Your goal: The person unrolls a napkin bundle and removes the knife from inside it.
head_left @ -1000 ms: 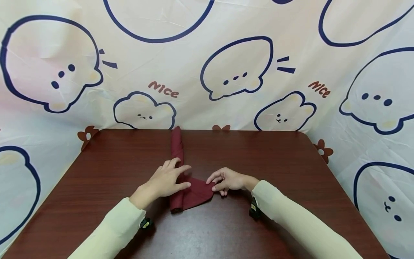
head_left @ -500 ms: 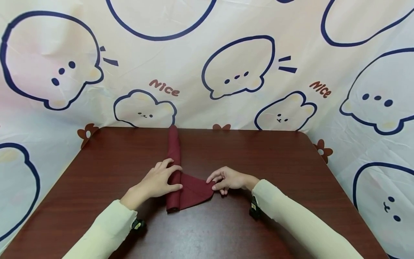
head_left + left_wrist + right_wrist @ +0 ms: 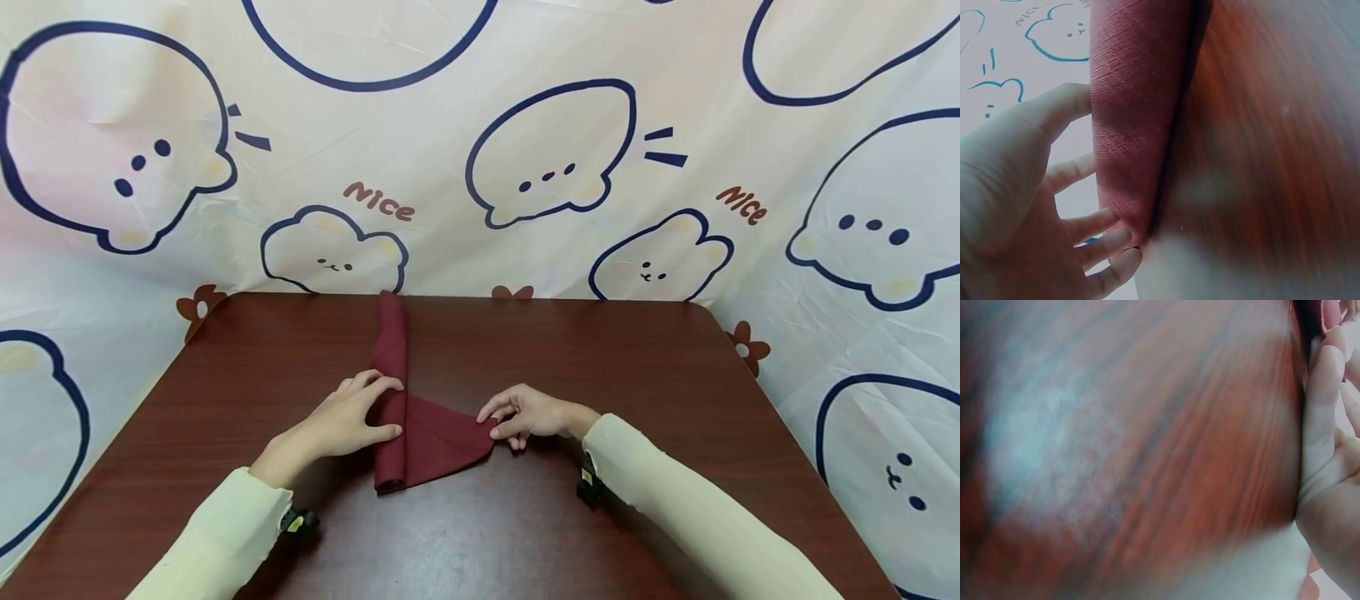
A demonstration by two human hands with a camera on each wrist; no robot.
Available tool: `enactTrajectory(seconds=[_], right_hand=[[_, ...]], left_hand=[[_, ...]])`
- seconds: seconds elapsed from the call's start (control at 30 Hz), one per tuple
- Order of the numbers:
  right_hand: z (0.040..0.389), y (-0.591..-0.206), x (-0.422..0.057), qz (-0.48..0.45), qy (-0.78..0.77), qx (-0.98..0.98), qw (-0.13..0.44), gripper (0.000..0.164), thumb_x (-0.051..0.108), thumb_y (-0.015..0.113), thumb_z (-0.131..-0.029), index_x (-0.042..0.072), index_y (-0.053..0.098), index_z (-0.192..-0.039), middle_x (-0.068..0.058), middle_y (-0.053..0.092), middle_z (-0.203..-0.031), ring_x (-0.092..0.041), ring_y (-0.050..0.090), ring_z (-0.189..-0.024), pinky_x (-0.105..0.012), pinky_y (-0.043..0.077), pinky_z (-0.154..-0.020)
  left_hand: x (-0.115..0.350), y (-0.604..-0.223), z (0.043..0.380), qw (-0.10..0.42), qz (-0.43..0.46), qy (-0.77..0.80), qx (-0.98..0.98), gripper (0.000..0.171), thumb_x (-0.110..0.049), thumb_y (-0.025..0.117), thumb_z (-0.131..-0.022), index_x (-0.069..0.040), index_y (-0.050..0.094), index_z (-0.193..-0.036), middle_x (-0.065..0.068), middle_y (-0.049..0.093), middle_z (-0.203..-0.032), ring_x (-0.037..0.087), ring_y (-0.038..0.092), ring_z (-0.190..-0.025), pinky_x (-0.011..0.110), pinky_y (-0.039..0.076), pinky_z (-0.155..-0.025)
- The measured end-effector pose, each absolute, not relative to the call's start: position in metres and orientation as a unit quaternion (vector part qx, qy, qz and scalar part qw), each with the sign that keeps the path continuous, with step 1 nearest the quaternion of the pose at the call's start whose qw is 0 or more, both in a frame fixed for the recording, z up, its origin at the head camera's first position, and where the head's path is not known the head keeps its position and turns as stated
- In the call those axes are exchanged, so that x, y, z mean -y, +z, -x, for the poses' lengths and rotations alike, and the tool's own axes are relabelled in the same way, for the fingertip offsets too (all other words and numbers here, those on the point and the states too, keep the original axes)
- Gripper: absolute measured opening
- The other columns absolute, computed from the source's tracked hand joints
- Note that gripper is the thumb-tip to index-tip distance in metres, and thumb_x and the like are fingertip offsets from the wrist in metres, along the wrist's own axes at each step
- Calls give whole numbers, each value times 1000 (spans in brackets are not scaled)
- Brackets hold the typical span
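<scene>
A dark red cloth [image 3: 392, 346], mostly wound into a long narrow roll, lies lengthwise across the table in the head view. A flat, pointed flap [image 3: 442, 437] extends from the roll's right side. My left hand [image 3: 337, 421] rests over the lower part of the roll with its fingers spread. In the left wrist view, the fingertips touch the cloth roll [image 3: 1135, 100], and the fingers look loosely extended. My right hand [image 3: 534, 414] pinches the flap's rounded tip between thumb and fingers. Only a bit of cloth shows beside that hand [image 3: 1329, 481] in the right wrist view.
The dark brown wooden table [image 3: 585, 350] reflects light near its front. A pale printed curtain [image 3: 540, 142] hangs behind and on both sides of it. The roll's far end reaches the table's back edge.
My left hand has moved left together with the roll, so more of the flat flap shows between roll and right hand. The right hand has stayed in place, holding the tip.
</scene>
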State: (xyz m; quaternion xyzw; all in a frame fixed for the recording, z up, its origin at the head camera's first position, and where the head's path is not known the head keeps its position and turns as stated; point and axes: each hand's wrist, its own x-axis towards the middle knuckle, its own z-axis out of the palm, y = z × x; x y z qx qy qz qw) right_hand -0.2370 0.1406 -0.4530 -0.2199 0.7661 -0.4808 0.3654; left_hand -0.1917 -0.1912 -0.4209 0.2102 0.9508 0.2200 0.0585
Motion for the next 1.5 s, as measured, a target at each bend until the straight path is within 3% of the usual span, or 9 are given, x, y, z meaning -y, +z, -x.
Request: enactTrajectory(seconds=[0.97,1.37,1.5], right_hand=[[239,-454,-144,222,-486,-766,359,29,2,69,-93,5,68,-122,-1,66,-77,-7,59,-53,-23,51,-52],[237,-453,-142,223,-484,-766,359,30,2,69,-93,3,68,-123,-1,67,-79,-7,58,-53,-22,51,-52],[235,-453,-141,222,-485,-765,360,30,2,69,-93,4,68,-123,-1,66,-78,-7,58,-53,-22,51,-52]], left_hand=[[219,-414,185,102,-189,244,-946,57,-37,71,-91,-16,46,-138,22,48,-145,44,46,-130,62,44,-100],[227,-413,180,118,-170,248,-946,65,-52,64,-94,-10,49,-141,25,48,-146,46,44,-133,65,42,-103],[228,-411,181,116,-169,244,-948,61,-52,64,-95,-10,51,-138,24,51,-143,42,48,-130,63,44,-102]])
